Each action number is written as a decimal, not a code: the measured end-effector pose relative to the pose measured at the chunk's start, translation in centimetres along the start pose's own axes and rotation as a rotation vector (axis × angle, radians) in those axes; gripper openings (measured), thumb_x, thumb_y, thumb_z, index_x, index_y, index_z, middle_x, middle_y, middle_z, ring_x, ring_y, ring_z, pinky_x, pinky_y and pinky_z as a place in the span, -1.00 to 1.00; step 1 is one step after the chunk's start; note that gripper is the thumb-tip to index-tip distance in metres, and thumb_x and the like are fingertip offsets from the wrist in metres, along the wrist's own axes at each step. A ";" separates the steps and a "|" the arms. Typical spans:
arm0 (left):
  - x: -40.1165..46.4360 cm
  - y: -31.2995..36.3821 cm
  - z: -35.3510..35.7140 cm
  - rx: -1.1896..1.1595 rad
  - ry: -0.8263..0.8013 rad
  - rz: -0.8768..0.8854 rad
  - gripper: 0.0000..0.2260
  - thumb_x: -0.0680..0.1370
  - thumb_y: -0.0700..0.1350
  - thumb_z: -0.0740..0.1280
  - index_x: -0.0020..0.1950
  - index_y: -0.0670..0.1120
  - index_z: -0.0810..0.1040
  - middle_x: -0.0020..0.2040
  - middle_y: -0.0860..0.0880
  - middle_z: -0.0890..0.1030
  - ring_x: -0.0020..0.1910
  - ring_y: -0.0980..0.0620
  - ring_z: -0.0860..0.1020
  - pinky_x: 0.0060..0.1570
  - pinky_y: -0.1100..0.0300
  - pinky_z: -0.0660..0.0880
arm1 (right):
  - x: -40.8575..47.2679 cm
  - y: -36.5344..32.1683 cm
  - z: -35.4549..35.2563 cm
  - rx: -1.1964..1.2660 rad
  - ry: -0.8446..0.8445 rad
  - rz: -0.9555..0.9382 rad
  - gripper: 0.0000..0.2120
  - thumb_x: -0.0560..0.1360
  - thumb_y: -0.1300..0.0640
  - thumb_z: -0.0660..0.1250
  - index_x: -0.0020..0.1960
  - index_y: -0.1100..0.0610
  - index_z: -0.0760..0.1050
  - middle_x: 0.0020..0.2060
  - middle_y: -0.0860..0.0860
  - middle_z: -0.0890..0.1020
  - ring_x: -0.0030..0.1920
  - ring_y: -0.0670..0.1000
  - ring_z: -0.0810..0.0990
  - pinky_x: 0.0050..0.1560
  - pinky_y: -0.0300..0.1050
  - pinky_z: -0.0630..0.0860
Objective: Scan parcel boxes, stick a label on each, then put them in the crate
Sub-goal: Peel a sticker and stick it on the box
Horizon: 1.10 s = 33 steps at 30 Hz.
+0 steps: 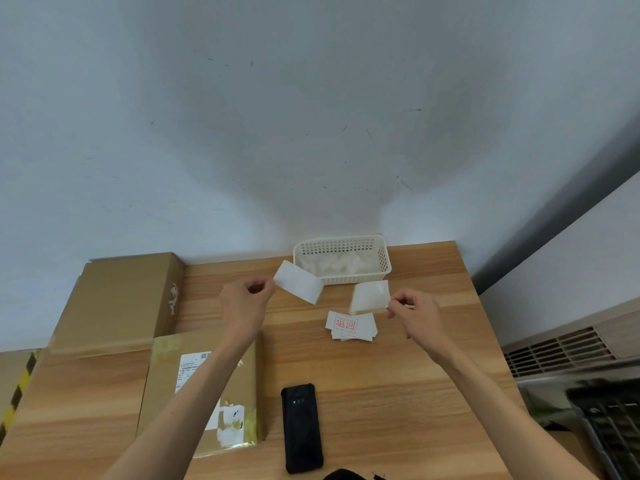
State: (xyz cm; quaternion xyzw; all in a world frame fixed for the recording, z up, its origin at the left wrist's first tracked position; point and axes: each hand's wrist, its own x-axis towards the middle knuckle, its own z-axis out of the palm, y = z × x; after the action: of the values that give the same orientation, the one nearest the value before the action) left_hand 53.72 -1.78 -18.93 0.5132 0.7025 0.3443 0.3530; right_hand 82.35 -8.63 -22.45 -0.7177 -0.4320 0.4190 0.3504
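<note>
Head view, mid-frame.

A: You hold two white pieces apart. Your left hand (pixel 246 304) pinches the label (pixel 298 281) by one corner, so it hangs clear of everything. Your right hand (pixel 414 314) pinches the other sheet (pixel 370 296), glossier, probably the peeled backing. That is a guess.

B: Why so high off the counter (pixel 398 375)?

A: Likely to keep the sticky face from catching. You touch only the edges. Thin, limp, rectangular stock, both.

B: And the parcel?

A: The parcel box (pixel 204 386) lies flat at lower left, just under your left forearm. Brown card, printed slip and yellowish tape on top. Reads as the one awaiting the label. A second, larger carton (pixel 121 299) sits behind it against the wall.

B: Scanner?

A: The black handheld (pixel 302 427) rests face down at bottom centre, untouched by either hand. A stack of labels (pixel 351 325) with red print lies below the white mesh basket (pixel 343 242), which holds crumpled white sheets. The dark crate (pixel 609 424) shows at lower right, blurred.
</note>
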 end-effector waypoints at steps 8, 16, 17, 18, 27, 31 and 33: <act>-0.4 -1.0 0.6 0.075 -0.038 -0.015 -0.79 0.57 -0.16 0.42 -0.21 0.11 0.66 -0.23 0.17 0.67 -0.16 0.10 0.63 -0.15 0.21 0.53 | 7.2 0.7 1.5 -0.209 -0.081 -0.046 -0.86 0.58 0.19 0.34 -0.15 0.08 0.58 -0.12 -0.09 0.66 -0.06 -0.03 0.59 -0.05 -0.06 0.55; -2.1 -2.3 2.2 0.090 -0.077 -0.052 -0.76 0.54 -0.22 0.43 -0.25 0.08 0.68 -0.33 0.12 0.67 -0.27 0.23 0.59 -0.26 0.33 0.47 | 16.9 -0.8 5.3 -0.408 -0.119 -0.093 -0.84 0.59 0.15 0.30 -0.09 0.10 0.64 -0.10 -0.03 0.69 -0.04 0.01 0.63 -0.07 -0.02 0.53; -2.2 -2.6 2.5 0.096 -0.080 -0.055 -0.76 0.53 -0.23 0.43 -0.26 0.06 0.69 -0.30 0.12 0.68 -0.27 0.18 0.60 -0.25 0.27 0.48 | 17.7 -0.9 5.9 -0.419 -0.119 -0.087 -0.83 0.59 0.15 0.29 -0.09 0.13 0.64 -0.11 0.00 0.70 -0.05 0.04 0.64 -0.08 -0.02 0.53; -2.2 -2.8 2.6 0.101 -0.082 -0.067 -0.77 0.53 -0.23 0.43 -0.26 0.06 0.70 -0.28 0.14 0.68 -0.27 0.17 0.60 -0.24 0.26 0.48 | 18.4 -1.0 6.4 -0.436 -0.119 -0.078 -0.82 0.58 0.16 0.29 -0.09 0.15 0.65 -0.12 0.02 0.71 -0.06 0.06 0.65 -0.08 -0.02 0.54; -1.2 -3.3 3.3 0.095 -0.088 -0.158 -0.88 0.55 -0.18 0.44 -0.13 -0.01 0.75 -0.29 0.17 0.68 -0.21 0.21 0.62 -0.24 0.42 0.46 | 20.6 -0.1 8.4 -0.493 -0.044 -0.005 -0.84 0.56 0.09 0.34 -0.18 0.10 0.53 -0.27 -0.02 0.62 -0.23 0.03 0.58 -0.21 -0.07 0.43; -0.8 -3.2 3.4 0.129 -0.085 -0.149 -0.89 0.56 -0.15 0.44 -0.09 0.01 0.75 -0.27 0.18 0.68 -0.18 0.24 0.61 -0.23 0.41 0.47 | 20.6 0.2 8.1 -0.490 -0.011 -0.010 -0.81 0.59 0.03 0.33 -0.12 0.12 0.57 -0.21 0.01 0.66 -0.15 0.08 0.63 -0.14 -0.04 0.48; -0.6 -3.1 3.5 0.148 -0.079 -0.147 -0.88 0.56 -0.14 0.43 -0.09 0.03 0.75 -0.26 0.20 0.67 -0.16 0.23 0.60 -0.23 0.41 0.47 | 19.7 -0.4 7.9 -0.482 -0.017 -0.009 -0.79 0.60 -0.03 0.33 -0.01 0.11 0.62 -0.11 -0.02 0.68 -0.09 0.04 0.63 -0.06 -0.06 0.49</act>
State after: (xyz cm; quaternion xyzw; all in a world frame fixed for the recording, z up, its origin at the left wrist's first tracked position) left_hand 55.32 -2.67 -23.29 0.4983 0.7473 0.2442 0.3656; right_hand 80.53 10.64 -31.21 -0.7751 -0.5257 0.3081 0.1673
